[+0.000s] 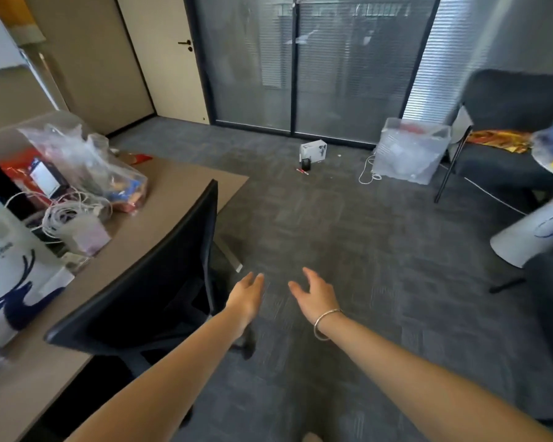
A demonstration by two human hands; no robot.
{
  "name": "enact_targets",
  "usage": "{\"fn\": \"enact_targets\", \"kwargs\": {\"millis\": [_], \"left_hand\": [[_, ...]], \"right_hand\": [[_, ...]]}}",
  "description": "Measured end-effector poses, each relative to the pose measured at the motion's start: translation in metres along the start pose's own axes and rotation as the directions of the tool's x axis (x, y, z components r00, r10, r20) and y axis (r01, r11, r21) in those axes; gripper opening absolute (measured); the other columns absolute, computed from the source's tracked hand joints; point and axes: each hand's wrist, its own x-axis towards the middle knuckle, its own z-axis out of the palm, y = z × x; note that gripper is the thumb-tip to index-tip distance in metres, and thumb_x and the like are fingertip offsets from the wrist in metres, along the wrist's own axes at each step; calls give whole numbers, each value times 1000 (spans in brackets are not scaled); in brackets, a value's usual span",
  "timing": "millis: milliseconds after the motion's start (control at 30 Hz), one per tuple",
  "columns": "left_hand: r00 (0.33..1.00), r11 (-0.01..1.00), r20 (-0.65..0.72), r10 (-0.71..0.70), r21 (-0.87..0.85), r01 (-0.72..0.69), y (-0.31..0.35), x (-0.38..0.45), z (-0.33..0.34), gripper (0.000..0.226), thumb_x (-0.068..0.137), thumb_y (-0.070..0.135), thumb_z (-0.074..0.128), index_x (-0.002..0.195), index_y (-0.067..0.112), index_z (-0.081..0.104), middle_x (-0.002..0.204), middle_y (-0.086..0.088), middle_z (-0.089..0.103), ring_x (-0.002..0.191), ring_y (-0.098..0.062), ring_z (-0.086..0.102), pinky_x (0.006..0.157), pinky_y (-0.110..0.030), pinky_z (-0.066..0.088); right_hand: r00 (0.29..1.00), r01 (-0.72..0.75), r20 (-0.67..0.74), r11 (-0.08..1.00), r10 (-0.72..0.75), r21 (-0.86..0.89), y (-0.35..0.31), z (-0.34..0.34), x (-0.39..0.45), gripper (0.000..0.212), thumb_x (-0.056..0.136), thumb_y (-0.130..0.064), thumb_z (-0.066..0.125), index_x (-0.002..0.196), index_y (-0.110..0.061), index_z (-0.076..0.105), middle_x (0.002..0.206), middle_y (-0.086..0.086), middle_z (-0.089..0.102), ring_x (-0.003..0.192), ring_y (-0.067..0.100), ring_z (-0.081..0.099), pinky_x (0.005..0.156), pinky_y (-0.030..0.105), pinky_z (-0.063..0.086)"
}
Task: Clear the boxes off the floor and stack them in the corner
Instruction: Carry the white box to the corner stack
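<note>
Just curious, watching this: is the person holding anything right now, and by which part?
Nothing is held. The left hand and right hand reach forward over the carpet, fingers relaxed and empty.

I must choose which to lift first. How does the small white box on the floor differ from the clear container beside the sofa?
The white box is opaque and small; the clear container is see-through, far bigger, with red items inside. The box stands nearer mid-floor, the container next to the sofa. Both rest on the carpet.

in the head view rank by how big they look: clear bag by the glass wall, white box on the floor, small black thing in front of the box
1. clear bag
2. white box
3. black thing

All three sit at a similar distance on the carpet, so the order is probably true in real size too.
</note>
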Motion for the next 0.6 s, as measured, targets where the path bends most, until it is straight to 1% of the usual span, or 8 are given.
{"fn": "enact_targets", "kwargs": {"millis": [33,100,167,200,367,467,567,600], "left_hand": [[1000,1000,2,15,-13,-15,23,35,6,57,100,44,43,150,16,36,152,-2,39,139,-23,37,116,-38,28],[999,999,-3,32,4,-32,52,74,10,57,101,42,42,151,16,32,154,-3,35,142,-23,34,117,-36,26],[1000,1000,5,25,2,-25,80,125,19,58,101,43,41,152,17,29,156,-3,31,142,-23,32,118,-39,25],[1000,1000,14,26,3,-26,89,134,19,58,101,43,40,152,17,28,156,-2,31,142,-23,32,118,-40,25],[1000,1000,4,26,3,-26,157,260,34,57,101,41,42,151,16,31,153,-3,37,139,-24,38,115,-40,32],[998,999,24,50,6,-50,199,342,44,57,101,40,44,150,14,33,152,-6,38,138,-25,39,114,-36,31],[996,999,68,53,7,-54,252,447,52,57,101,40,45,149,14,34,151,-7,40,137,-26,40,115,-39,32],[995,998,72,62,24,-64,266,462,51,56,101,39,45,149,13,35,151,-7,40,137,-26,40,115,-39,31]], "right_hand": [[1000,13,-9,1000,-13,-5,-7,-14,39,63,94,-38,56,147,-12,35,147,10,43,134,26,42,109,30,31],[999,37,-10,999,-38,-27,-20,-32,87,62,95,-38,55,147,-11,34,147,10,44,133,26,43,108,29,31],[999,34,-26,999,-35,-33,-30,-49,144,62,95,-37,55,147,-11,35,146,10,44,133,26,44,107,29,32],[999,31,-29,999,-32,-24,-35,-54,155,62,95,-37,55,147,-11,35,146,11,44,133,26,44,107,29,32],[999,27,-43,1000,-27,4,-61,-74,292,61,94,-36,56,146,-11,36,146,10,45,134,25,42,108,27,29],[998,23,-64,999,-20,33,-72,-83,378,63,94,-36,57,147,-11,35,148,10,43,136,24,40,108,26,28],[995,-2,-95,998,7,56,-91,-99,481,63,95,-34,56,147,-9,34,148,10,41,136,24,39,108,25,27],[995,-10,-101,998,16,58,-96,-104,496,62,95,-33,57,147,-8,34,148,11,42,136,24,39,107,24,27]]}}
